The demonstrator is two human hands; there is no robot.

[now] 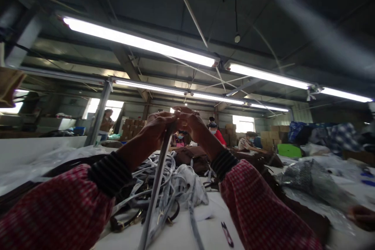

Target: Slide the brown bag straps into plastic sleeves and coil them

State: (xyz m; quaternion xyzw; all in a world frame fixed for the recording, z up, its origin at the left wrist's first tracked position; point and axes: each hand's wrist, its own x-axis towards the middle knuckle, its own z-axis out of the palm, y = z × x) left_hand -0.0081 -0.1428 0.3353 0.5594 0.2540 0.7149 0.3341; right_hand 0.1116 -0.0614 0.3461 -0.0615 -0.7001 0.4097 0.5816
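Both hands are raised together at the middle of the head view. My left hand [160, 124] is closed at the top of a long grey strap [157, 181], which hangs down to the near table edge. Beside it, touching, my right hand [189, 120] has its fingers bent against the strap's upper end; what lies between the fingertips is too small to tell. Below the hands lies a tangled heap of pale wrapped straps [172, 179] with dark loops and metal fittings. Small thread snips [227, 234] rest on the white table [212, 218].
Dark brown material [304, 211] and clear plastic bags [313, 179] lie at right, with another person's hand [361, 216] at the right edge. More plastic [67, 156] covers the left. Several people, cardboard boxes [133, 129] and a green chair back [288, 150] stand beyond.
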